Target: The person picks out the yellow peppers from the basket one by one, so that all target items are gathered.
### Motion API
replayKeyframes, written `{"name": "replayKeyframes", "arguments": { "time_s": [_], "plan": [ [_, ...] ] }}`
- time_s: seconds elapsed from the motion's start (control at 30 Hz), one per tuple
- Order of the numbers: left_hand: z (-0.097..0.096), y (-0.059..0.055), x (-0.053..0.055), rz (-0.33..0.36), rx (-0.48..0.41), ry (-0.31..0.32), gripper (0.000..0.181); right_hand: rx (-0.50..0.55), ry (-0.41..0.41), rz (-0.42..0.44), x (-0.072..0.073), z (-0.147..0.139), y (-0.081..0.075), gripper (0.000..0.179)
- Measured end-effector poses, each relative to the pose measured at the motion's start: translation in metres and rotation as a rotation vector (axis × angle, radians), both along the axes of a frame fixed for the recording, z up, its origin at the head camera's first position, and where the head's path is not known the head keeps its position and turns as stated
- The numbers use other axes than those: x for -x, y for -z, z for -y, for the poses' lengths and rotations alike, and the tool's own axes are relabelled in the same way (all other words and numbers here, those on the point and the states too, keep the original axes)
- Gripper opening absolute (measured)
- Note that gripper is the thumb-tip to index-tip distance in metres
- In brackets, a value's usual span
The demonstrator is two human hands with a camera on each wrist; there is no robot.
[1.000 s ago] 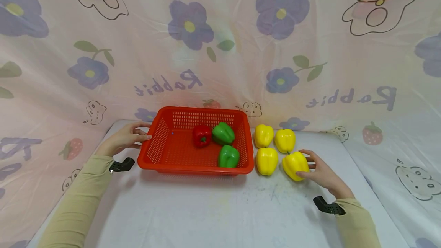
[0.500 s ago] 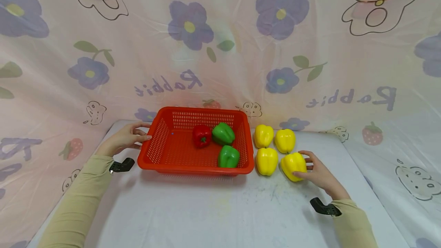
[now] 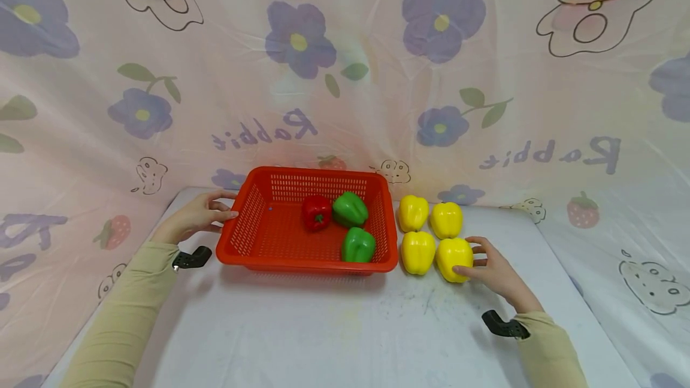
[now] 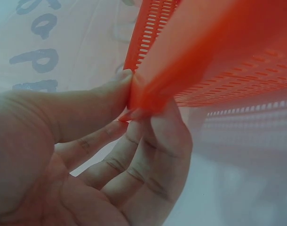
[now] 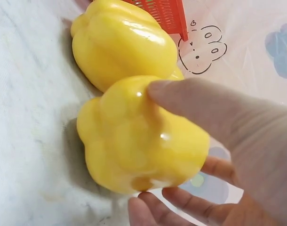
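Note:
My left hand pinches the left rim of a red plastic basket; the left wrist view shows the thumb on one side of the rim and curled fingers beneath. Inside the basket lie a red bell pepper and two green bell peppers, towards its right side. My right hand holds the front right yellow bell pepper, thumb on its near side and fingers around its right side. In the right wrist view this pepper sits close against another yellow bell pepper.
Other yellow bell peppers stand grouped right of the basket on the white tabletop. A printed curtain hangs behind the table. Each wrist wears a black camera mount.
My right hand has shifted the front right yellow bell pepper left, closer to its neighbour, and the pepper has turned more upright. The left hand and basket stay put.

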State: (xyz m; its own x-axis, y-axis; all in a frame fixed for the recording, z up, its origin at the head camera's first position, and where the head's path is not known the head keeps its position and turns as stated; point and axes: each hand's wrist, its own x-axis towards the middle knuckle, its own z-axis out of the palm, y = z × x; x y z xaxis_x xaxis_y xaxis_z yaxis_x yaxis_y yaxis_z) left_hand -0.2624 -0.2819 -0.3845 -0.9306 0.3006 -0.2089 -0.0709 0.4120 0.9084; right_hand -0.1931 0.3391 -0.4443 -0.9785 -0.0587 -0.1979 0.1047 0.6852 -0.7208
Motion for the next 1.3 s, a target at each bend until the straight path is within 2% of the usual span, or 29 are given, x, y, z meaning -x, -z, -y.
{"name": "replayKeyframes", "arguments": {
  "time_s": [0.53,1.3],
  "plan": [
    [0.0001,0.0016,-0.0012,-0.013,-0.012,0.007,0.063,-0.025,0.033,-0.004,-0.0008,0.0047,-0.0003,0.097],
    [0.0006,0.0047,-0.0026,-0.041,-0.017,-0.001,0.061,-0.050,0.022,-0.040,-0.0031,0.0052,-0.0029,0.089]
  ]
}}
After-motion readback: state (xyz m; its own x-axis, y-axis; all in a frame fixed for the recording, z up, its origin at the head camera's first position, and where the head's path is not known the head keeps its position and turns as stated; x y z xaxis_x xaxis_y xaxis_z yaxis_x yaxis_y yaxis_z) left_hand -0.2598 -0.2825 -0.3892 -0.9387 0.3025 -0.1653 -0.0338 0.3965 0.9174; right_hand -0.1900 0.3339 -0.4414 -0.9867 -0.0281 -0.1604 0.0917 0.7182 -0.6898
